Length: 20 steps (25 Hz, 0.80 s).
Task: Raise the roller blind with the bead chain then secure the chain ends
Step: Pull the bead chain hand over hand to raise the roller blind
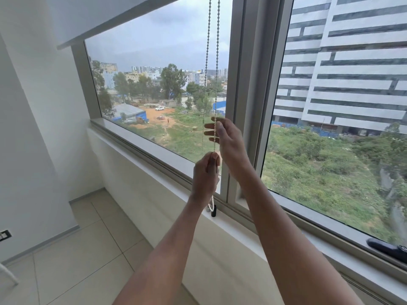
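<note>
The white roller blind point(123, 20) is drawn up high, its bottom bar crossing the top left of the window. Two strands of the white bead chain point(217, 62) hang down in front of the glass beside the grey window post. My right hand point(226, 139) pinches the right strand between thumb and forefinger, its other fingers spread. Just below, my left hand point(206, 172) is fisted around the same strand. Below that fist the chain's lower loop point(211, 206) hangs at a small black piece point(213, 211) by the sill.
A white window sill point(154, 159) runs under the glass, with a low white wall beneath it. A dark object point(387, 248) lies on the sill at the far right. Beige floor tiles spread at the lower left, and a wall socket point(4, 235) sits at the left edge.
</note>
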Available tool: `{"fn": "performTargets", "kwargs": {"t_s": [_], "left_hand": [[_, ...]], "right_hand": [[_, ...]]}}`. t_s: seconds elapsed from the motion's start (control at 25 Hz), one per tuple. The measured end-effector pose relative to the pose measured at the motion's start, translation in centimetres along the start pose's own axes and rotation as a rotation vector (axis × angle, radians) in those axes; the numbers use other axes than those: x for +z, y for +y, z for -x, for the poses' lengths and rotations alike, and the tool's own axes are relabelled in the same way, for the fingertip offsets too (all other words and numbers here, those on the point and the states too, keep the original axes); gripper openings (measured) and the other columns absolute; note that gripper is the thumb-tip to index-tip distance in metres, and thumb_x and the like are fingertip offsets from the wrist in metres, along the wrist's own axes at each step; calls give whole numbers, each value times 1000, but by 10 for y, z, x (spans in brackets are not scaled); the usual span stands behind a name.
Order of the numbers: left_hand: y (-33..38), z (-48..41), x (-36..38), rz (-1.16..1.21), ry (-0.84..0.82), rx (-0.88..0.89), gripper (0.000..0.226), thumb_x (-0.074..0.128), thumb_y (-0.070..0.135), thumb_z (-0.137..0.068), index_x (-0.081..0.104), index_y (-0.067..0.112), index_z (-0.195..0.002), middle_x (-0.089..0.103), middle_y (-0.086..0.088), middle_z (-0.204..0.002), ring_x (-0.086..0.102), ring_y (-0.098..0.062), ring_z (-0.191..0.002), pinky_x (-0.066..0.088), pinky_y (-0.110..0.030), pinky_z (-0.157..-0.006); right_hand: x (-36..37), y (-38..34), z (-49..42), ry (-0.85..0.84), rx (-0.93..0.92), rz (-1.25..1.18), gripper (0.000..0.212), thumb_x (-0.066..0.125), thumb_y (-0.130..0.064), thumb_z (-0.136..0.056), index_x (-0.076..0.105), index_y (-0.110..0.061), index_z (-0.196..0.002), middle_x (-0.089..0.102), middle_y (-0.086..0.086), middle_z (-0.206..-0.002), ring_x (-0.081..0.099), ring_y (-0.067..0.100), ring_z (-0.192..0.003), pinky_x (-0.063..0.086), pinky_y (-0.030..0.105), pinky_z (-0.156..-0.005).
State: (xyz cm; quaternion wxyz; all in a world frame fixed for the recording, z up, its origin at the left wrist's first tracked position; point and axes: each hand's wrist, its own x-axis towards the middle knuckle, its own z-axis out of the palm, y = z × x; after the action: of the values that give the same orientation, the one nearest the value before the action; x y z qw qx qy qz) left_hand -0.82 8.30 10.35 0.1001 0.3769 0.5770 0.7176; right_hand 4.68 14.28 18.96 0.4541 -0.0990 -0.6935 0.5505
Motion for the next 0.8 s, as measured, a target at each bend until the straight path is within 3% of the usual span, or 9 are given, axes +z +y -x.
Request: {"fn": "performTargets", "kwargs": {"t_s": [0.08, 0.16, 0.28, 0.48, 0.56, 0.6, 0.64, 0.72, 0.8], "left_hand": [[4, 1, 3, -2, -3, 7, 43, 41, 23, -118, 47, 20, -75, 35, 17, -50, 26, -1, -42, 26, -17, -41], [5, 3, 4, 7, -1, 10, 41, 41, 24, -118, 48, 18, -78, 36, 17, -50, 27, 1, -42, 27, -15, -41], [2, 4, 4, -7, -9, 26, 40, 41, 24, -118, 48, 16, -79, 39, 17, -51, 30, -1, -43, 29, -18, -41], [-14, 8, 4, -55, -59, 51, 41, 42, 22, -117, 53, 16, -79, 41, 10, -54, 38, -16, -44, 45, -30, -48], [-25, 13, 0, -133, -89, 54, 38, 42, 21, -117, 63, 19, -85, 58, 8, -58, 59, -27, -52, 56, -37, -61], [-28, 16, -2, -185, -98, 40, 39, 41, 23, -117, 71, 20, -94, 72, 4, -70, 71, -30, -68, 58, -39, -72], [-29, 18, -2, -221, -94, -1, 42, 38, 27, -118, 77, 18, -108, 82, -2, -92, 77, -28, -90, 59, -40, -85], [-25, 20, -2, -232, -29, -60, 53, 30, 35, -118, 76, 11, -131, 79, -7, -128, 72, -12, -120, 54, -38, -112], [-10, 14, -3, -152, 83, -13, 56, 30, 35, -116, 75, 6, -133, 78, -6, -130, 72, -3, -119, 52, -39, -115]], "right_hand": [[10, -34, -29, -39, -98, 0, 24, 41, -16, -116, 64, -12, -119, 75, 8, -98, 71, 20, -76, 58, 34, -71], [16, -50, -47, -10, -156, 41, 29, 40, -15, -114, 67, -17, -102, 65, 4, -75, 56, 17, -57, 46, 33, -57], [19, -48, -52, 82, -208, 139, 35, 41, -13, -112, 62, -15, -84, 47, 3, -66, 36, 12, -55, 29, 30, -55], [16, -23, -39, 155, -225, 193, 33, 43, -17, -112, 55, -3, -85, 38, -3, -64, 31, 12, -58, 26, 31, -56], [14, -9, -28, 163, -233, 207, 34, 43, -17, -113, 54, -3, -84, 38, -6, -63, 30, 9, -57, 27, 28, -55], [13, -2, -22, 165, -234, 209, 33, 43, -16, -113, 54, -4, -84, 38, -6, -64, 30, 7, -56, 26, 26, -54], [12, 5, -16, 166, -233, 210, 33, 43, -15, -113, 53, -4, -83, 39, -6, -64, 29, 7, -56, 26, 24, -53], [9, 18, -6, 174, -226, 208, 32, 44, -13, -112, 53, -5, -82, 40, -5, -66, 29, 5, -56, 26, 22, -52], [6, 28, 2, 176, -199, 188, 31, 45, -12, -111, 52, -10, -80, 40, -10, -66, 31, 5, -58, 28, 23, -54]]}}
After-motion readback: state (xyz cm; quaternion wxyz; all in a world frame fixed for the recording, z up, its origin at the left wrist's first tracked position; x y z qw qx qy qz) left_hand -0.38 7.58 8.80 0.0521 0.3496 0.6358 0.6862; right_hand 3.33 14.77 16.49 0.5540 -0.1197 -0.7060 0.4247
